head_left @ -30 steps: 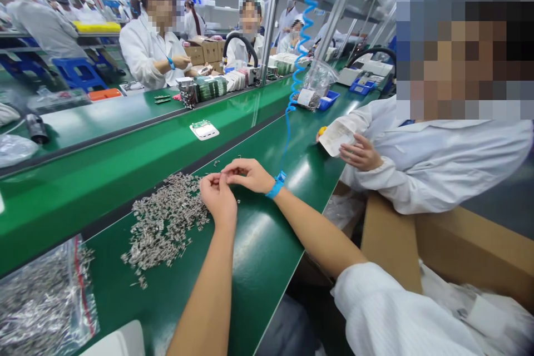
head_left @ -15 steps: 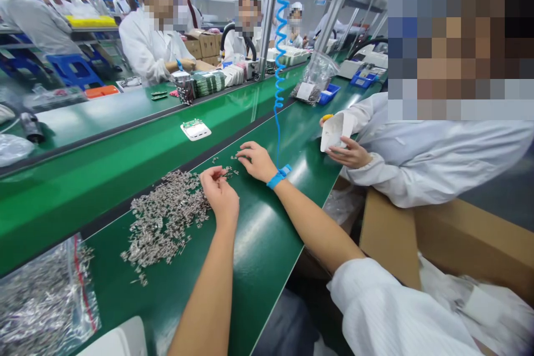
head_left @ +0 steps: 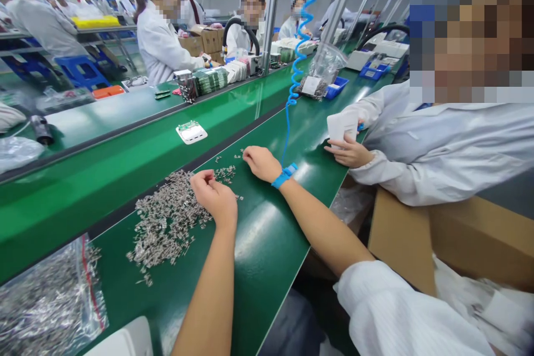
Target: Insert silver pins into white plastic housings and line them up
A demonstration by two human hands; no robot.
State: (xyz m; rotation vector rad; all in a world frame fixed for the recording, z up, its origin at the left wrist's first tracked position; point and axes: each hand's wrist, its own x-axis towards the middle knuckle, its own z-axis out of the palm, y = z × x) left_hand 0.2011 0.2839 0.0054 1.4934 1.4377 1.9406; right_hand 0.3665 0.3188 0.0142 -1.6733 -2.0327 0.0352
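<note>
Many small silvery metal parts (head_left: 167, 222) lie in a loose heap on the green tabletop (head_left: 267, 239). My left hand (head_left: 214, 194) is over the right edge of the heap, its fingers curled together; whatever they hold is too small to make out. Further right, my right hand (head_left: 262, 163) rests near a few scattered parts (head_left: 225, 173), fingers bent and pressed together, their tips partly hidden. A blue strap (head_left: 284, 176) circles my right wrist, joined to a coiled blue cord (head_left: 298, 55).
A clear bag of metal parts (head_left: 50, 295) lies at the lower left beside a white casing (head_left: 125, 339). Another white casing (head_left: 191, 132) sits on the green belt (head_left: 146, 147). At right, a co-worker's hand (head_left: 352, 153) holds a white piece (head_left: 342, 127) above a cardboard box (head_left: 400, 239).
My right hand's fingers have drawn together from a spread pose. My left hand has shifted slightly left over the heap. The co-worker has turned the white piece.
</note>
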